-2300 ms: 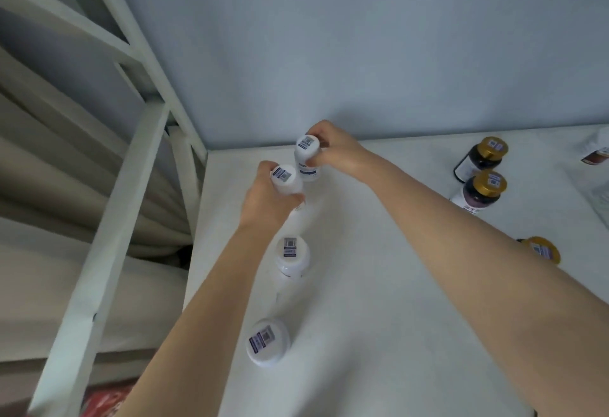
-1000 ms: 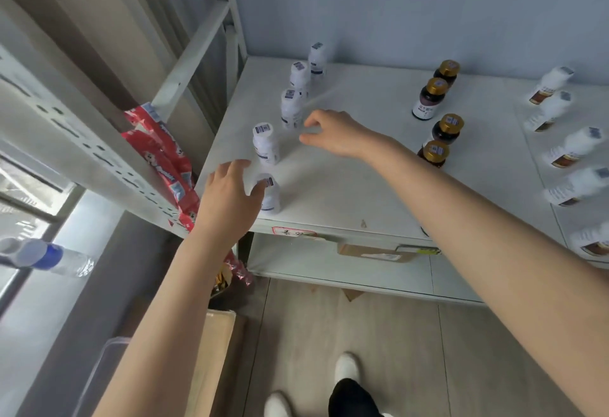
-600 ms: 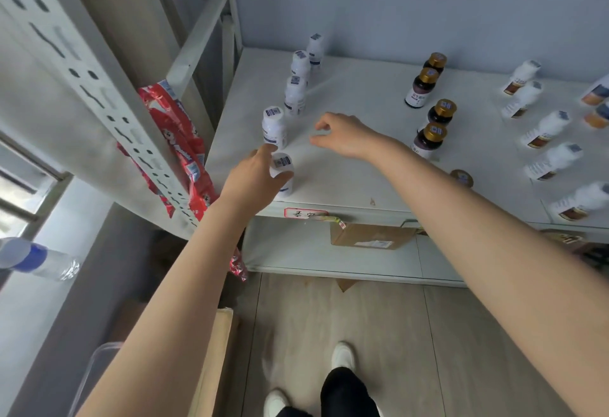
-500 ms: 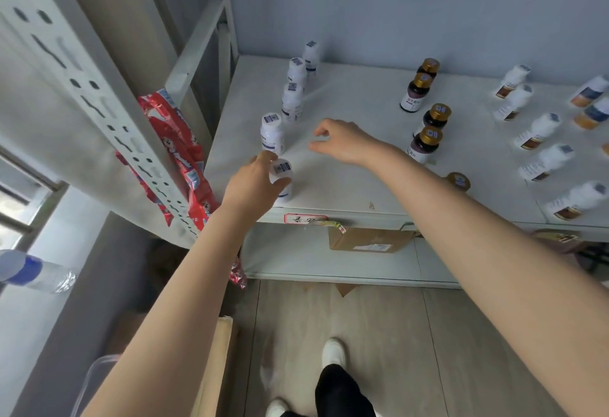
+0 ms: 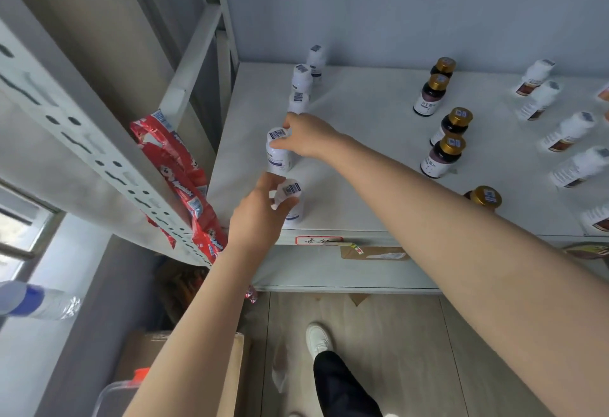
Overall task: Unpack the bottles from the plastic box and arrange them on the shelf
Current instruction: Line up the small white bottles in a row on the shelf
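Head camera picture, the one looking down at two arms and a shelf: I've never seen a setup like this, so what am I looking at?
There is no machine here. A person wears a wide-angle camera on the head, so you look forward and down along their own bare arms. On the white shelf stands a row of small white bottles. The left hand grips the front white bottle. The right hand pinches the cap of the next white bottle. Further right stand dark gold-capped bottles and more white bottles. Red packets lie off to the left, and the person's shoe shows on the floor below.
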